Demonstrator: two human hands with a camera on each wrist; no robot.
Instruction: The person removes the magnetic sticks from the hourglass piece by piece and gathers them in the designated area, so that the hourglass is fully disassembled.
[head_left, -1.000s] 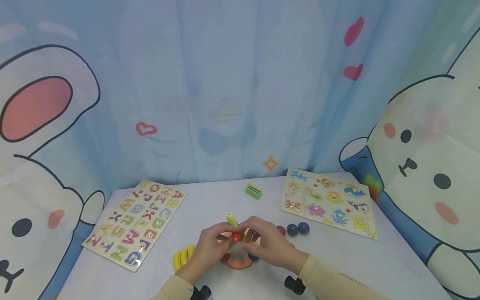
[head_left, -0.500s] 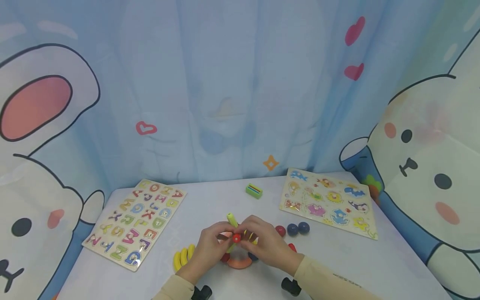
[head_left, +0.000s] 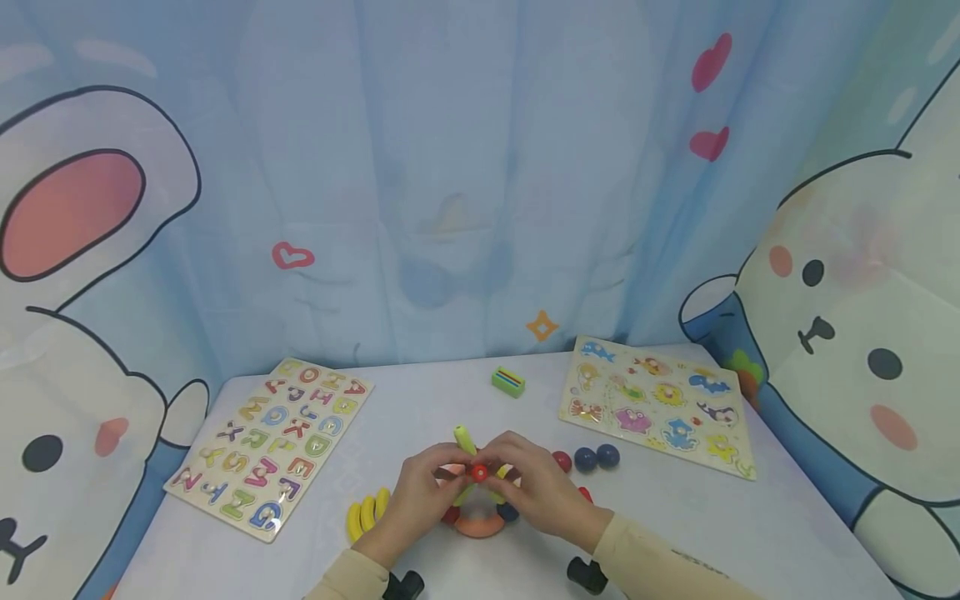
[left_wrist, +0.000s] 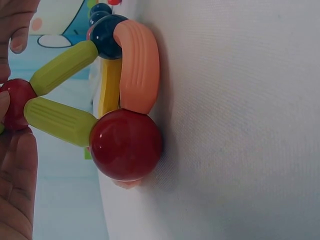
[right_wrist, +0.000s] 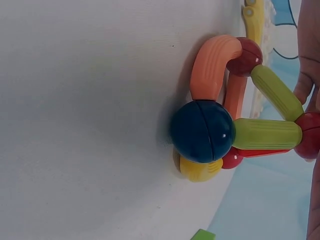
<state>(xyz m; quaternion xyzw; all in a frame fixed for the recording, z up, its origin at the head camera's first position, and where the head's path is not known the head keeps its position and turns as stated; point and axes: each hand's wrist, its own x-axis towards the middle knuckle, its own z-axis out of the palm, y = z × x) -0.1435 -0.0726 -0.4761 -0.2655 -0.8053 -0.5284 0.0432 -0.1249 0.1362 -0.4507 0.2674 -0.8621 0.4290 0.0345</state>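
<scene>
Both hands are at a small magnetic ball-and-rod frame in the middle of the table. My left hand (head_left: 423,492) and right hand (head_left: 536,483) pinch the red ball (head_left: 479,473) at its top from either side. Two green rods (left_wrist: 62,121) slope down from that ball. One meets a larger red ball (left_wrist: 126,145), the other a blue ball (right_wrist: 202,131). A curved orange rod (head_left: 480,527) joins these two along the tabletop. Another green rod (head_left: 464,439) sticks up beyond the fingers. Red and yellow rods behind are partly hidden.
Yellow curved rods (head_left: 367,515) lie left of the left hand. Right of the right hand are a loose red ball (head_left: 562,461) and blue balls (head_left: 596,457). A letter puzzle board (head_left: 270,450), an animal puzzle board (head_left: 660,406) and a green striped block (head_left: 508,382) lie farther back.
The pinched red ball has shifted slightly right. My right forearm has moved a little left, uncovering a red piece beside it. More of the frame's blue ball shows.
</scene>
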